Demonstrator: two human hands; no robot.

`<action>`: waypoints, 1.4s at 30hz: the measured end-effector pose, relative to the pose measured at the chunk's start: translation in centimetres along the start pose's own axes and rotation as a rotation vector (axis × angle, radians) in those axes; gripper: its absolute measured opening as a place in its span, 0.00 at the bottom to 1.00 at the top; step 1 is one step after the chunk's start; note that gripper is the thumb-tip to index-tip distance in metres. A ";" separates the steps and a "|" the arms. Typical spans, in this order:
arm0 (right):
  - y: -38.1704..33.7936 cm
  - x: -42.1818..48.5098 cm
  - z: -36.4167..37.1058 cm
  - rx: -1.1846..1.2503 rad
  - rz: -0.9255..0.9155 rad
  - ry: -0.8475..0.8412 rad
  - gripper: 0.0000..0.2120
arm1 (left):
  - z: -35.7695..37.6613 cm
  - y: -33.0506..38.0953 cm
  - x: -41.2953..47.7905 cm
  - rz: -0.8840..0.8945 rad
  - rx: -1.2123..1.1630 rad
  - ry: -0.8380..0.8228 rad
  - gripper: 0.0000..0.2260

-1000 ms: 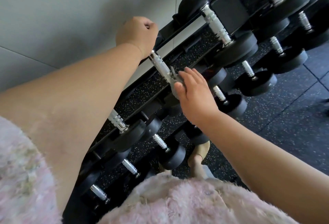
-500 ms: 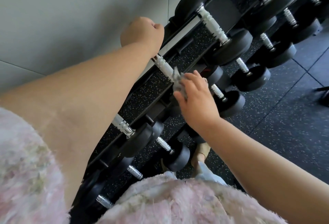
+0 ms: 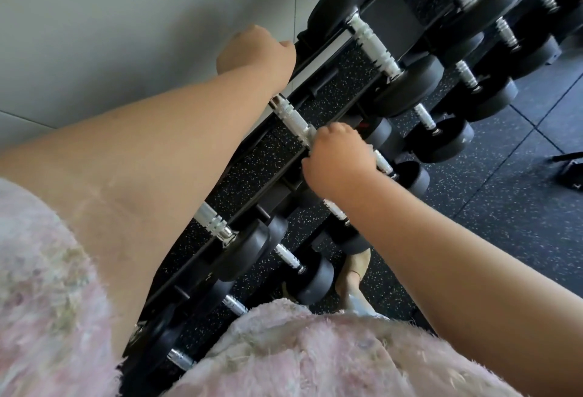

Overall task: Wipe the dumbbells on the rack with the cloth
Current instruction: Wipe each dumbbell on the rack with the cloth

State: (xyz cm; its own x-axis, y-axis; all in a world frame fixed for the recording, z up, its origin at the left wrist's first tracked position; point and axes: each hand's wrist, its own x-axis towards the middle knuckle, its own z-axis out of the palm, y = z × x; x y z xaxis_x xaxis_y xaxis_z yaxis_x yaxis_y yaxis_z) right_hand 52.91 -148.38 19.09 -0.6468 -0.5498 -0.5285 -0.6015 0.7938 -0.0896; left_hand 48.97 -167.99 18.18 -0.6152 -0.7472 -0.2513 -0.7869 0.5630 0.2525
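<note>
The black rack (image 3: 386, 19) holds rows of black dumbbells with knurled silver handles. One upper-row dumbbell (image 3: 290, 117) lies between my hands. My right hand (image 3: 339, 156) is curled over the near end of its handle, and the cloth is hidden beneath the fingers. My left hand (image 3: 255, 52) is closed in a fist at the far end of that dumbbell, by the wall. It covers the far head, and its fingers are out of sight.
A larger dumbbell (image 3: 375, 46) lies to the right on the top row, and another (image 3: 214, 226) to the left. Smaller ones fill the lower rows. A grey wall (image 3: 126, 18) stands behind the rack. My foot (image 3: 353, 276) is on the speckled floor (image 3: 504, 207).
My right hand went from flat fingers pressing the grey cloth on the handle to a curled grip over its near end, hiding the cloth. My left fist stayed put.
</note>
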 end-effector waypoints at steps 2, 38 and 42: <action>-1.1 -2.0 0.9 -0.101 -0.077 -0.044 0.34 | -0.1 0.1 0.1 -0.009 0.003 -0.004 0.21; 4.1 -0.6 4.2 -0.048 -0.495 0.408 0.24 | 0.1 -0.3 0.0 0.043 -0.021 0.013 0.17; 5.1 0.1 2.2 -0.120 -0.466 0.371 0.29 | 0.2 -0.6 -0.1 0.052 -0.044 0.017 0.20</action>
State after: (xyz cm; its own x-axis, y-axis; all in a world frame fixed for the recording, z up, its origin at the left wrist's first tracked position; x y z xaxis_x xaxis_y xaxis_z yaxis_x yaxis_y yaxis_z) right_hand 50.80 -143.79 16.77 -0.4099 -0.9035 -0.1255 -0.8954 0.4248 -0.1337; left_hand 49.49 -168.17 17.88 -0.6539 -0.7235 -0.2211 -0.7510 0.5853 0.3057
